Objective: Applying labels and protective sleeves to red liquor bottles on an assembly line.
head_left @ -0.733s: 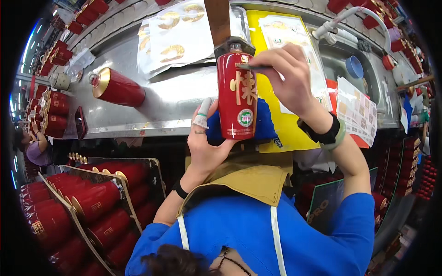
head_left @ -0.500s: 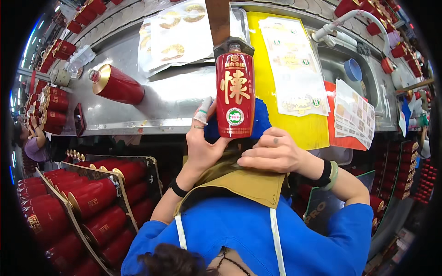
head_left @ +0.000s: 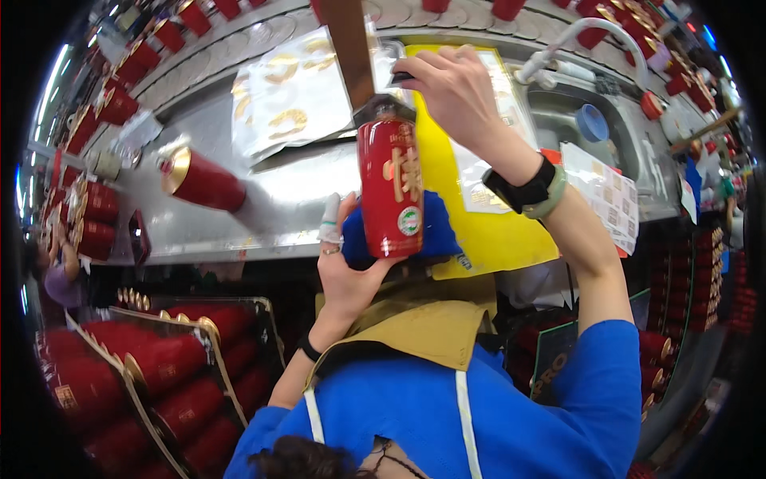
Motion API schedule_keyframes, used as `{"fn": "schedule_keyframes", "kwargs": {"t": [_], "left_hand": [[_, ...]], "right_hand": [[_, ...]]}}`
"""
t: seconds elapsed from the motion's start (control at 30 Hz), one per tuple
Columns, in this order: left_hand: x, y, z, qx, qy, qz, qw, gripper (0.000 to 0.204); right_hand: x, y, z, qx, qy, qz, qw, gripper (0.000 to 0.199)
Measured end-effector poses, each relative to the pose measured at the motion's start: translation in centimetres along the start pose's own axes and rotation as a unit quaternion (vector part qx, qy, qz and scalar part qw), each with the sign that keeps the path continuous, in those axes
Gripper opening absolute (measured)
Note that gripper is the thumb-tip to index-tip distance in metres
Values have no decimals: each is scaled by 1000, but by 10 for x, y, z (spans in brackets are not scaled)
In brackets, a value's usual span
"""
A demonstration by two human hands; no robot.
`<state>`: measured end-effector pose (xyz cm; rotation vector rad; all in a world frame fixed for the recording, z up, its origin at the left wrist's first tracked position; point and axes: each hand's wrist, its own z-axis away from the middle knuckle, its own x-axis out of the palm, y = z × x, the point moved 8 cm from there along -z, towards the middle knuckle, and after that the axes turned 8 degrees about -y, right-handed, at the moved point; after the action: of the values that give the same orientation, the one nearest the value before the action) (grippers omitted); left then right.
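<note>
A red bottle (head_left: 387, 188) with gold characters and a round green-and-white label lies with its neck in a dark notched holder (head_left: 384, 104). My left hand (head_left: 347, 275) grips its base, thumb at the bottom and a white-wrapped finger along the left side. Blue cloth (head_left: 439, 231) spreads under the bottle. Up past the bottle's neck, my right hand (head_left: 459, 92) is closed over the yellow sheet (head_left: 447, 176); a small dark thing shows at its fingertips, too small to name. Sheets of gold stickers (head_left: 287, 88) lie left of the holder, and label sheets (head_left: 511, 88) are partly behind my right hand.
Another red bottle (head_left: 207, 182) with a gold shoulder lies on the steel table (head_left: 287, 195) at left. To the right are a sink with a blue bowl (head_left: 591, 122), a white faucet (head_left: 586, 28) and printed sheets (head_left: 602, 191). Crates of red bottles (head_left: 183, 375) stand below left.
My right hand has moved from beside the bottle's base up and away, past its neck. The bottle has turned a little, its characters now further right. My left hand still holds its base.
</note>
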<state>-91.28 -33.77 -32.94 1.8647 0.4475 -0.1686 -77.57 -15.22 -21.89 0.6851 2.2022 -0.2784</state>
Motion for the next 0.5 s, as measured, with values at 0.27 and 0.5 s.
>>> {"fn": "schedule_keyframes", "kwargs": {"t": [0.27, 0.5], "left_hand": [[13, 48, -32, 116, -75, -208, 968, 86], [40, 41, -52, 103, -118, -247, 956, 91]], "right_hand": [[-5, 67, 86, 381, -16, -431, 818, 44], [-66, 212, 254, 354, -134, -63, 923, 26]]}}
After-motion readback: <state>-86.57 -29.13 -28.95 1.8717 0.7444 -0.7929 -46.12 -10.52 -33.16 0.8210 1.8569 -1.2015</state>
